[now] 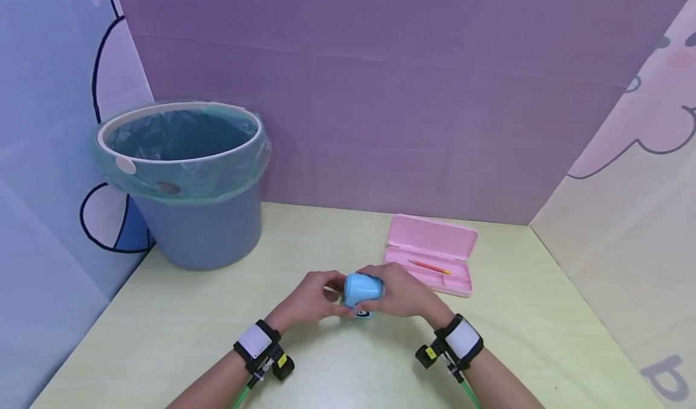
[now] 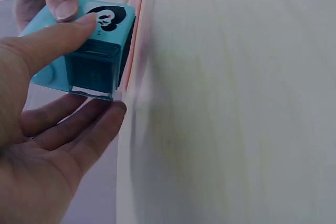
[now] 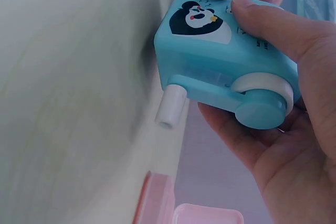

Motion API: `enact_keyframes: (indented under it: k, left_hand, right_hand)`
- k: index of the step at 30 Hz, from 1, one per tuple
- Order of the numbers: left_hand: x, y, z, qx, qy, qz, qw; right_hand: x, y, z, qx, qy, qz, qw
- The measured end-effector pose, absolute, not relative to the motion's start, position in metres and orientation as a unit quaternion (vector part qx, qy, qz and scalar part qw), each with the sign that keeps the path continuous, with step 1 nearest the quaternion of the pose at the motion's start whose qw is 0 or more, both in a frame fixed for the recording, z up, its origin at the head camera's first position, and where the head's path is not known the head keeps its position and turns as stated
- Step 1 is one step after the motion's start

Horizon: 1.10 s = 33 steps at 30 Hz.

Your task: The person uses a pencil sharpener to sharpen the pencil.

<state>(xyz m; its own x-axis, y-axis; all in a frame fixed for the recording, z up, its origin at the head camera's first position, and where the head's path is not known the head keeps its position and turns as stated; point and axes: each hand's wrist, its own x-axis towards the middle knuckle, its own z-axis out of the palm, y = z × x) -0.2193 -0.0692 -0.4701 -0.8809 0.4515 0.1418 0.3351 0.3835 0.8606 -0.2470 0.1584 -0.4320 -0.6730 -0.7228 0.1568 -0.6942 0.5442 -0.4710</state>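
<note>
A light blue crank pencil sharpener [image 1: 363,288] is held between both hands above the table, lying tilted in the head view. My right hand [image 1: 405,291] grips its body, thumb on the face with the panda picture [image 3: 197,20] and fingers underneath. From that end sticks out the crank with its white knob [image 3: 172,106]. My left hand [image 1: 311,299] is at the opposite end: its thumb presses the printed face and its fingertips touch the edge of the dark see-through shavings drawer [image 2: 93,72]. Whether anything lies inside the drawer cannot be made out.
An opened pink pencil case [image 1: 432,235] with an orange pencil [image 1: 429,267] in it lies behind my right hand. At the back left stands a blue bin [image 1: 203,234] lined with a green bag. Purple cloth [image 1: 380,125] hangs behind the table.
</note>
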Motion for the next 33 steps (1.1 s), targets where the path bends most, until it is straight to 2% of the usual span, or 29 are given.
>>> enact_keyframes:
  k: [14, 33]
  left_hand:
    - [-0.214, -0.075, -0.446, 0.279, 0.834, 0.476, 0.021]
    - [-0.214, -0.079, -0.443, 0.3, 0.809, 0.505, 0.022]
  right_hand:
    - [-0.244, 0.166, -0.417, -0.404, 0.861, -0.307, 0.045]
    - [-0.241, 0.17, -0.412, -0.434, 0.837, -0.33, 0.047]
